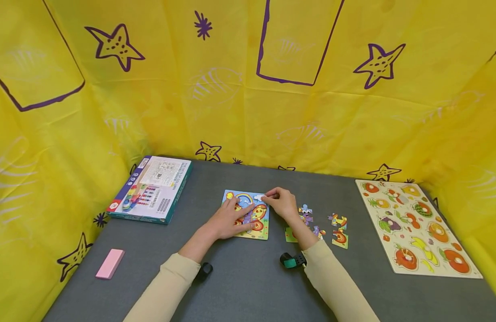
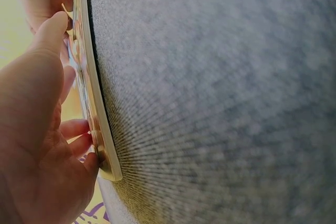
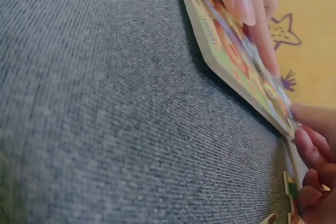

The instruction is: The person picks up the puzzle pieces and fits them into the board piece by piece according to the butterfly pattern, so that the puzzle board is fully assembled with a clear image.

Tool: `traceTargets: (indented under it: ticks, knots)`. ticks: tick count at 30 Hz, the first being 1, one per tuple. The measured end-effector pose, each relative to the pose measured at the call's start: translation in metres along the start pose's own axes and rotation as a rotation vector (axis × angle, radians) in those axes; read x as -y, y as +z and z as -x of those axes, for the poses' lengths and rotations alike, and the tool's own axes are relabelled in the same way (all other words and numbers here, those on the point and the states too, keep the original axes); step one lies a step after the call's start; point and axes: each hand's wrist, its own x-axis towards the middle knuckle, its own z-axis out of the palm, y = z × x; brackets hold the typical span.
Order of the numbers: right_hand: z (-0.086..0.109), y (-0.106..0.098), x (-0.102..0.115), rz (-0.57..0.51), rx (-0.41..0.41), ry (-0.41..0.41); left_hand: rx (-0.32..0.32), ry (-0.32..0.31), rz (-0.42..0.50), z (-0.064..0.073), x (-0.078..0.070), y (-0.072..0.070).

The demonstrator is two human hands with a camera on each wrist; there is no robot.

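A square picture puzzle board [image 1: 265, 233] lies on the grey table, showing a butterfly, a sun and a rainbow. Over its left and lower part rests my left hand [image 1: 228, 220], fingers spread and touching the picture. At the board's upper right corner my right hand [image 1: 283, 204] pinches a light blue and white puzzle piece [image 1: 258, 197] between thumb and fingertips; much of the piece is hidden. In the right wrist view the right hand's fingers [image 3: 315, 124] meet the board's corner. Loose puzzle pieces [image 1: 339, 222] lie right of the board, some partly behind my right forearm.
A boxed toy [image 1: 161, 188] lies at the back left, and a pink block [image 1: 110, 264] near the left edge. To the right is a large fruit board [image 1: 419, 228]. A yellow curtain [image 1: 248, 112] with starfish drawings surrounds the table's back and sides.
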Motion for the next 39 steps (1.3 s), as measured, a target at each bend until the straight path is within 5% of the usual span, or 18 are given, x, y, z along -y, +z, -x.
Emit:
traceTargets:
  ticks: [32, 39]
  knots:
    - [-0.0026, 0.0031, 0.0001, 0.148, 0.034, -0.005, -0.007, 0.015, 0.003, 0.0007, -0.0016, -0.0019]
    - [-0.0003, 0.0061, 0.0016, 0.172, 0.038, -0.059, -0.028, 0.025, -0.014, -0.0006, -0.001, 0.0006]
